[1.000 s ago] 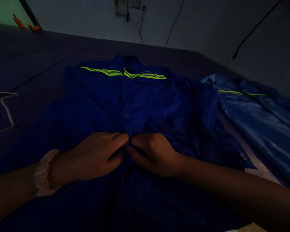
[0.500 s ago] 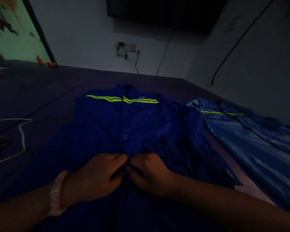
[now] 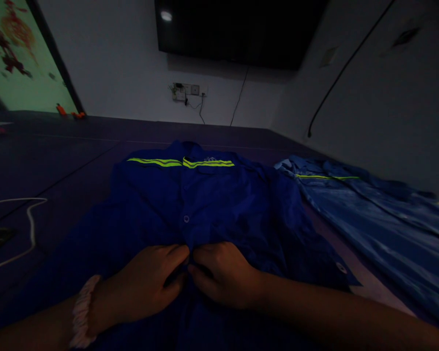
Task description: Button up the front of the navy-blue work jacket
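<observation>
Dark blue cloth with neon-yellow stripes, a work shirt (image 3: pixel 212 204), lies spread front-up on the purple bed (image 3: pixel 58 156). The left hand (image 3: pixel 146 285) and right hand (image 3: pixel 223 275) meet at its button line just below a button (image 3: pixel 186 219), each grip pinched narrow on the shirt's front edges, fingertips nearly touching. A second, lighter blue shirt (image 3: pixel 369 214) lies just to the right, a white cable (image 3: pixel 27 219) to the left, and a dark screen (image 3: pixel 237 29) hangs on the wall.
</observation>
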A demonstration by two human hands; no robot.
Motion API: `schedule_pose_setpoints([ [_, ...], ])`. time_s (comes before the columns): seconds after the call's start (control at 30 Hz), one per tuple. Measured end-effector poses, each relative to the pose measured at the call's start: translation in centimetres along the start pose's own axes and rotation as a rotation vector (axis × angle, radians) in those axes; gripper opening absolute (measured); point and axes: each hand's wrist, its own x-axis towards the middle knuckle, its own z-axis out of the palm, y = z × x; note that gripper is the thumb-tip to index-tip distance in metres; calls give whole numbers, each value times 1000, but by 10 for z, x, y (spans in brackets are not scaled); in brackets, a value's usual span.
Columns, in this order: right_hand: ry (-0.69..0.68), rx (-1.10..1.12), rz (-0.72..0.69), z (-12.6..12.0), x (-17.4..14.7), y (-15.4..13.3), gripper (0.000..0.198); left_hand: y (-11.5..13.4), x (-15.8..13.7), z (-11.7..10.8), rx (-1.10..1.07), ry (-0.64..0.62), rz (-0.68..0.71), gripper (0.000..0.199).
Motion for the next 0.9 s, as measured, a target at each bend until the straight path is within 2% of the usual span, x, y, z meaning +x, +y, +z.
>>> schedule_pose_setpoints([
  [0.5,30,5,-18,1,0,1,20,1,1,-2,29,-22,13,7],
  [0.9,1,-34,-17,1,0,0,19,0,1,-1,33,-22,3,10],
])
